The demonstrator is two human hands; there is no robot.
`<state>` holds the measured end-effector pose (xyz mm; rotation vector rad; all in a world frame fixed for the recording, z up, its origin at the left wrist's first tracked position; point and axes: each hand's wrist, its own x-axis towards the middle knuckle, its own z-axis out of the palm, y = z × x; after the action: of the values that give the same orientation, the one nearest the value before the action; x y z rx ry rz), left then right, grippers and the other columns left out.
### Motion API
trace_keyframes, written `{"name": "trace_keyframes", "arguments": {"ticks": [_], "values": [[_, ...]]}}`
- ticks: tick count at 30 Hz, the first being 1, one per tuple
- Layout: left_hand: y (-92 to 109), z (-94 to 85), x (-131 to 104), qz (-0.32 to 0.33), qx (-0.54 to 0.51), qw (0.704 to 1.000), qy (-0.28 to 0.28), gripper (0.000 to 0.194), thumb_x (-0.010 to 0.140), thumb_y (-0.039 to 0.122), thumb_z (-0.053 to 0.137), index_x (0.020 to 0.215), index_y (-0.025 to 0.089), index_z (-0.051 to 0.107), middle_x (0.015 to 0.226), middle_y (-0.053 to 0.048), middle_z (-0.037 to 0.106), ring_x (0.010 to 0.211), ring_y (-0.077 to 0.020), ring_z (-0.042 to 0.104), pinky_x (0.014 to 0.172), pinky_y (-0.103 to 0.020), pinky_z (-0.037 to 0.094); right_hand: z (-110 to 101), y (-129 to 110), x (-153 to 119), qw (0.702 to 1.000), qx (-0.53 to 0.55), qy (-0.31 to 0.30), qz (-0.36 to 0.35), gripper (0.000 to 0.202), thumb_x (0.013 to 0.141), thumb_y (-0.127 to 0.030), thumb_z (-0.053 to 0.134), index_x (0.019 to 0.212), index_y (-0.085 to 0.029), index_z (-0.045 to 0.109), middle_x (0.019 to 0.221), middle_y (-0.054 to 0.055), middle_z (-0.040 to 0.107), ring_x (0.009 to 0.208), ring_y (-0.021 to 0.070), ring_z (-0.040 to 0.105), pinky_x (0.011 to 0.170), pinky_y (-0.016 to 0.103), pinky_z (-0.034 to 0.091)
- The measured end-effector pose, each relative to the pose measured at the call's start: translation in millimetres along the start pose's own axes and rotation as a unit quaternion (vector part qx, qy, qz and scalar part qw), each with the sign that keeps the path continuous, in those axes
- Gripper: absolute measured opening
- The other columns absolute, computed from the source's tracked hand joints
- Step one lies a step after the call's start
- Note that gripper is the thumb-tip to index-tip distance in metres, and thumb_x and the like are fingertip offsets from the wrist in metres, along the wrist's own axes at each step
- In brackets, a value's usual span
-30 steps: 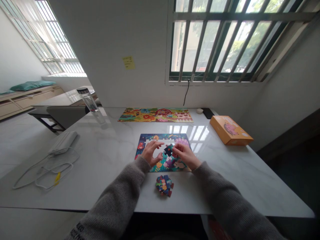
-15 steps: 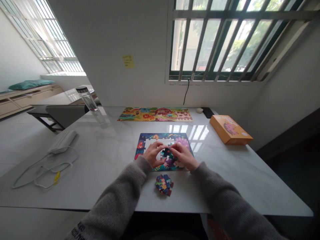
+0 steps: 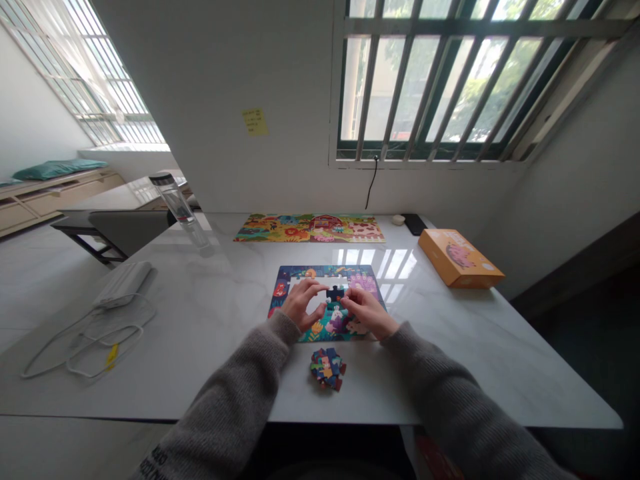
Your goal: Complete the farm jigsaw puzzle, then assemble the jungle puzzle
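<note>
A partly filled jigsaw puzzle (image 3: 295,271) lies on the white marbled table, with a pale bare area in its middle. Over its left part is my left hand (image 3: 303,304), thumb and fingers apart, with nothing between them. My right hand (image 3: 367,311) is over the right part, its thumb and forefinger pinched on the right edge of a dark puzzle piece (image 3: 335,293). Just below the puzzle's front edge sits a small heap of loose puzzle pieces (image 3: 328,368).
A finished long puzzle (image 3: 310,228) lies by the wall. At the right are an orange box (image 3: 460,259), a black phone (image 3: 414,225) and a small white object (image 3: 398,219). At the left stand a clear bottle (image 3: 179,208) and a white device (image 3: 123,283) with cables.
My left hand has moved slightly left, and its fingers have opened away from the piece. The dark piece now shows more fully beside my right fingertips.
</note>
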<state>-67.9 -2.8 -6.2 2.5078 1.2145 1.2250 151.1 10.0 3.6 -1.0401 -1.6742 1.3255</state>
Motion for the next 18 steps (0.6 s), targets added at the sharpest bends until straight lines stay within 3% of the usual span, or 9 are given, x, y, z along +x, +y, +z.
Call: {"name": "trace_keyframes", "arguments": {"ticks": [3,7,13,15,18], "values": [[1,-0.1,0,0.011,0.008,1.0,-0.017,0.048,0.082,0.04,0.072,0.123,0.021,0.057,0.111,-0.009,0.06,0.092,-0.0235,0.061,0.087,-0.04,0.049,2,-1,0,1.0,-0.002,0.003,0.001,0.037,0.079,-0.053,0.067,0.074,-0.019,0.053,0.066,-0.004,0.047,0.06,0.0116,0.044,0.052,0.023,0.036],[-3,1.4,0,0.015,0.024,1.0,-0.012,0.045,0.083,0.041,0.073,0.12,0.02,0.058,0.11,-0.01,0.061,0.091,-0.0238,0.062,0.085,-0.039,0.049,-4,-4,1,0.999,-0.022,0.007,-0.027,0.032,0.082,-0.05,0.063,0.076,-0.019,0.055,0.067,-0.003,0.05,0.061,0.0124,0.045,0.054,0.025,0.038],[-8,1.1,0,0.003,0.019,1.0,-0.016,0.045,0.083,0.041,0.073,0.121,0.021,0.059,0.109,-0.009,0.062,0.09,-0.0231,0.062,0.087,-0.04,0.049,-37,-11,2,0.968,-0.137,0.173,-0.115,0.021,0.092,-0.038,0.053,0.095,-0.019,0.062,0.077,0.003,0.061,0.068,0.0171,0.053,0.063,0.031,0.046],[-8,0.9,0,0.002,0.02,1.0,-0.018,0.045,0.083,0.04,0.073,0.121,0.021,0.059,0.108,-0.009,0.062,0.09,-0.0231,0.062,0.087,-0.04,0.049,-43,-12,1,0.957,-0.183,0.173,-0.145,0.02,0.093,-0.034,0.052,0.098,-0.019,0.063,0.083,0.005,0.064,0.072,0.0184,0.056,0.068,0.033,0.048],[-8,1.0,0,0.006,0.026,0.999,-0.023,0.045,0.084,0.04,0.073,0.123,0.02,0.059,0.108,-0.009,0.062,0.09,-0.0238,0.062,0.086,-0.04,0.048,-41,-12,-2,0.939,-0.243,0.123,-0.208,0.021,0.095,-0.029,0.052,0.108,-0.018,0.063,0.095,0.008,0.066,0.082,0.0205,0.06,0.076,0.037,0.051]]}}
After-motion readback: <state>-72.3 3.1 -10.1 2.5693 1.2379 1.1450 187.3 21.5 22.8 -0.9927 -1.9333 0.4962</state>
